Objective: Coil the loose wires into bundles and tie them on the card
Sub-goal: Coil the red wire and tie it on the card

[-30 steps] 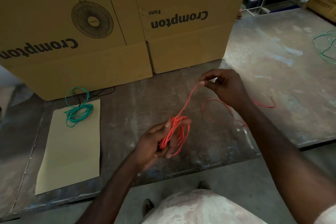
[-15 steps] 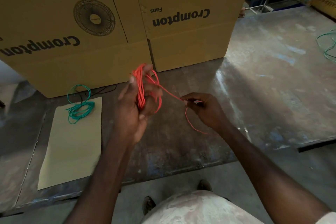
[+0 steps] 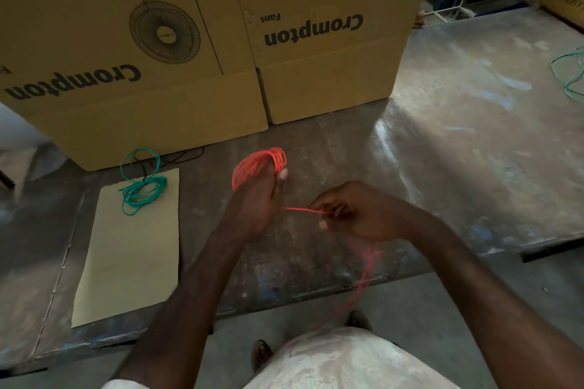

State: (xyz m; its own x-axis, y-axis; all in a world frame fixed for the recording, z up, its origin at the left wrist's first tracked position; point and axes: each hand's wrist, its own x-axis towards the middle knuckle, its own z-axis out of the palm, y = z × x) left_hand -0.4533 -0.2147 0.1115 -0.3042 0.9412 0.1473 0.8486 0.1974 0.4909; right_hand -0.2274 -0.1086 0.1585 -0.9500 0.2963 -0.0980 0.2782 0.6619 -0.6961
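Now my left hand (image 3: pixel 252 199) is up over the table (image 3: pixel 458 136), and its fingers are curled tight around a bunch of red wire (image 3: pixel 257 164). The red loops stick out past my fingers in a round bundle. One straight bit of the same red wire runs from my left hand across to my right hand (image 3: pixel 354 215). My right hand pinches that bit between thumb and fingers. From under my right hand the loose end of the red wire (image 3: pixel 363 281) hangs down past the table edge toward my legs, and it looks blurry there. My two hands are near each other but not touching. On my left, a pale card (image 3: pixel 132 256) lies flat on the table. A green wire bundle (image 3: pixel 143 193) sits on the far end of the card, with one green loop reaching off the card toward the boxes. I cannot tell if the green one is tied down. Two big brown boxes (image 3: pixel 189 41) stand at the back of the table, side by side, and they have "Crompton" printed on them upside down. Far off on my right, more green wire (image 3: pixel 568 76) lies loose on the table, by the edge of the picture.
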